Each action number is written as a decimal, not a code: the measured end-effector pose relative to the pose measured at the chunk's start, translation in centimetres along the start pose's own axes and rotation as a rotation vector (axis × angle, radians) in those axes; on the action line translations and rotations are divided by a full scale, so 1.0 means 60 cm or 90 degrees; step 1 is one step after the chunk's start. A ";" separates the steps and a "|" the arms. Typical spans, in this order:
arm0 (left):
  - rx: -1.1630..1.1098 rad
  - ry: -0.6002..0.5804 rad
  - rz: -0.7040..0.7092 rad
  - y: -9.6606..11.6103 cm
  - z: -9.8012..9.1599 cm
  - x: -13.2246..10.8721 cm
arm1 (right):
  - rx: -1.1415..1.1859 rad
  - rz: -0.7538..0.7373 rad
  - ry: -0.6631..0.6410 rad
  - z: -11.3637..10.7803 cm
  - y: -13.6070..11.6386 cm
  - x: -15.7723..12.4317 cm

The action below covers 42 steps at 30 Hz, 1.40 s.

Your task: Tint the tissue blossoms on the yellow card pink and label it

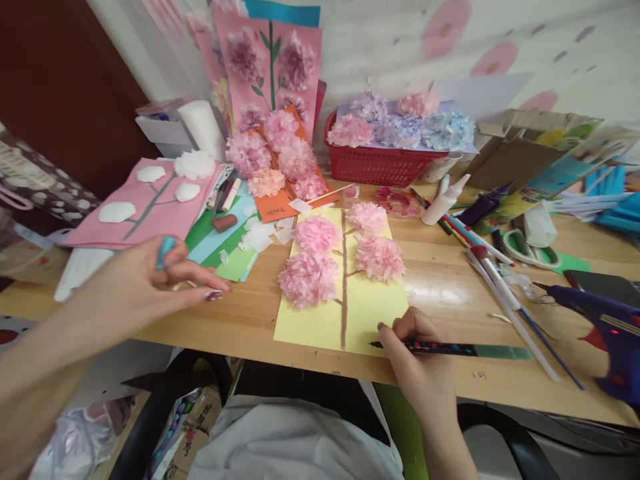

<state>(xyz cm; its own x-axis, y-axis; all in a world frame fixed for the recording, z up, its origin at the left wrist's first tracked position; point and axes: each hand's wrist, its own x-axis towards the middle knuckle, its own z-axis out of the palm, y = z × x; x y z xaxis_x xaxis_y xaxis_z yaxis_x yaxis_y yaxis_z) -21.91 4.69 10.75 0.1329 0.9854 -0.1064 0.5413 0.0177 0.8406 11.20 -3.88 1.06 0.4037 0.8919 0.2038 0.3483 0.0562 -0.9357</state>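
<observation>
A yellow sheet of paper [377, 320] lies before me, with a drawn brown stem [344, 287] up its middle. Fluffy pink paper flowers [309, 279] sit on both sides of the stem. My right hand [420, 357], at the sheet's lower right corner, grips a slim black pen [443, 349] with coloured dots and a greenish rear end. Its tip points left, close to the paper; contact cannot be made out. Off to the left, my left hand [170, 273] hovers over the table edge, fingers apart and nothing visible between them. Something teal [165, 252] wraps one finger.
Pink paper with white flower pieces [150, 193] lies left. Behind are orange paper with flowers [275, 210] and a red basket [380, 165] of flowers. On the right are a white glue bottle [445, 202], brushes [493, 267], scissors [530, 250] and a blue glue gun [600, 327].
</observation>
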 end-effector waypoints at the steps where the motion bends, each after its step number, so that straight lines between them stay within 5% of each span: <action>1: -0.021 -0.026 -0.009 0.005 0.014 0.004 | -0.005 0.002 0.002 -0.001 0.003 0.000; 11: -0.157 -0.149 0.060 0.001 0.057 0.036 | 0.015 0.037 -0.002 -0.006 0.011 0.001; 18: -0.226 -0.143 0.065 0.025 0.108 0.019 | 0.198 0.074 0.015 0.017 -0.049 -0.019; 22: -0.308 -0.181 0.083 0.050 0.150 0.007 | 0.191 0.115 -0.071 0.042 -0.092 -0.033; 27: -0.334 -0.200 0.130 0.061 0.190 -0.013 | 0.211 0.040 -0.145 0.068 -0.108 -0.039; 34: -0.371 -0.183 0.130 0.066 0.219 -0.049 | 0.214 -0.008 0.005 0.073 -0.111 -0.061; 42: -0.443 -0.275 0.096 0.064 0.204 -0.081 | 0.174 -0.068 0.093 0.061 -0.121 -0.072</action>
<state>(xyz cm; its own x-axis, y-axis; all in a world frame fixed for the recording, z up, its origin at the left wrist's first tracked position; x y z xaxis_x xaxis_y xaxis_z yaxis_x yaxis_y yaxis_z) -10.29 -2.13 8.01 0.5468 0.8362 -0.0423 -0.1253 0.1317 0.9833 3.81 -6.51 5.93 0.5006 0.8019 0.3260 0.1636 0.2821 -0.9453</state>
